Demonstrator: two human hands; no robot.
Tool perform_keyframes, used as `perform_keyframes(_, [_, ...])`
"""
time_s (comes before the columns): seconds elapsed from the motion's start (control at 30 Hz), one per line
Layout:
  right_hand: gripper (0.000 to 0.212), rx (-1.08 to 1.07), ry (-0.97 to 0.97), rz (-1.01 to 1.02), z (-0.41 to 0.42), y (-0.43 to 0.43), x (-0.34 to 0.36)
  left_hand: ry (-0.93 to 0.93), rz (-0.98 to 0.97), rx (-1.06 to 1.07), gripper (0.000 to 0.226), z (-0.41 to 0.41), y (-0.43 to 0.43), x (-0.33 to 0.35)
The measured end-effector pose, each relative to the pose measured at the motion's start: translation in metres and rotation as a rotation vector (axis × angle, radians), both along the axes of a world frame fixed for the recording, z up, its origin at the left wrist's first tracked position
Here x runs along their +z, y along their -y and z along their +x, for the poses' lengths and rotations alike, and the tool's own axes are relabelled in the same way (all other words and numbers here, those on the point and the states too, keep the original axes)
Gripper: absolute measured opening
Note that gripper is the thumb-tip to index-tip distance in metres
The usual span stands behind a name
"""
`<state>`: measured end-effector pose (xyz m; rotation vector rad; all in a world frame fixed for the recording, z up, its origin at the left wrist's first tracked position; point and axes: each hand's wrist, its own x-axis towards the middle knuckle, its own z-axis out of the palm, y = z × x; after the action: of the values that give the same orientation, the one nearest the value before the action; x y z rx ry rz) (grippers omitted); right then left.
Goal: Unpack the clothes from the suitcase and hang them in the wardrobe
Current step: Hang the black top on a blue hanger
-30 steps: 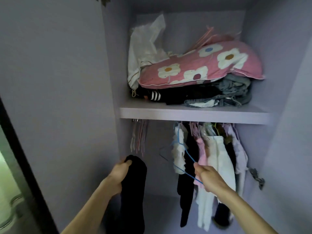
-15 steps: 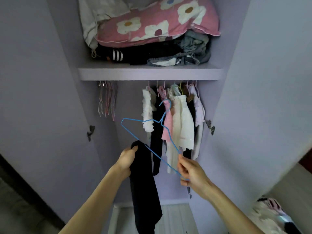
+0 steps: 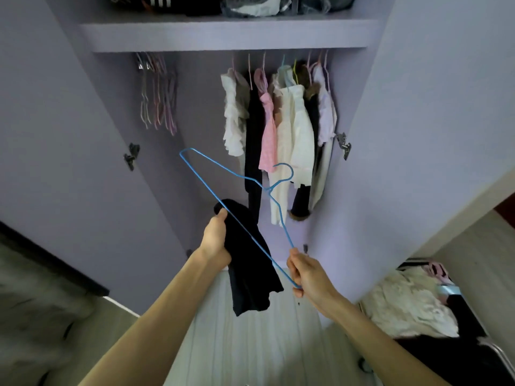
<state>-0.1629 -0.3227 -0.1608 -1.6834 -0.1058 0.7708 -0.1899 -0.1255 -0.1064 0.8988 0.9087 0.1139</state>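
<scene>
My left hand [image 3: 216,240] is closed round the top of a black garment [image 3: 248,263]. The cloth is bunched in my fist and the rest hangs straight down over the wardrobe floor [image 3: 237,344]. My right hand [image 3: 309,277] pinches one corner of a blue wire hanger [image 3: 268,190] between thumb and curled fingers.

The hanger is tilted, its other corner up and to the left and its hook pointing toward the far right. Its long straight bar runs across the front of the black garment just beside my left thumb. I cannot tell whether the wire touches the cloth.

Both hands are in front of the open wardrobe, between its left door [image 3: 69,135] and right door [image 3: 418,107]. Farther in, under the shelf [image 3: 228,34], a row of hung clothes [image 3: 292,129] fills the right part of the rail: white, black, pink and cream pieces packed close together. A bunch of bare hangers [image 3: 158,90] hangs on the left part, well apart from them. Folded clothes [image 3: 250,4] lie on top of the shelf, cut off by the upper edge.

Near me on the right, past the right door, the suitcase [image 3: 446,358] lies open on the floor. A fluffy white garment [image 3: 404,302] lies in it, with dark cloth beside that.
</scene>
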Motion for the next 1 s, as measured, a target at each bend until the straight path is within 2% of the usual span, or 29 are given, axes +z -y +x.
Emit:
perform_keyframes(0.1, [0.049,-0.009,-0.021,0.004,-0.005,0.001,-0.014,-0.018,-0.011,0.026,0.037,0.003,0.007,-0.005])
perform_keyframes(0.23, [0.046,0.080,0.057,-0.073,-0.013,0.004,-0.022,-0.040,0.062,0.029,0.035,0.003,0.006,-0.004])
perform_keyframes(0.37, [0.035,0.109,0.031,0.050,-0.017,-0.001,-0.012,-0.051,0.147,-0.082,0.031,0.001,0.005,-0.003])
perform_keyframes(0.5, [0.030,-0.183,-0.316,0.441,0.005,-0.013,0.012,-0.088,0.334,-0.348,0.024,-0.012,0.006,-0.008])
perform_keyframes(0.6, [0.030,-0.282,-0.429,0.516,0.027,-0.016,0.031,-0.099,0.346,-0.444,0.027,-0.019,0.005,-0.005])
perform_keyframes(0.77, [0.031,-0.383,-0.215,0.343,0.051,-0.007,0.038,-0.162,0.779,-0.694,0.028,-0.019,-0.014,0.002])
perform_keyframes(0.87, [0.038,-0.337,0.049,0.177,0.051,-0.003,0.029,-0.166,0.864,-0.871,0.032,-0.017,-0.023,0.009])
perform_keyframes(0.93, [0.055,-0.190,0.232,0.018,0.041,-0.007,0.028,-0.130,0.867,-0.951,0.032,-0.013,-0.022,0.017])
perform_keyframes(1.0, [0.086,-0.038,0.293,-0.072,0.034,-0.016,0.030,-0.097,0.894,-1.030,0.034,-0.006,-0.017,0.024])
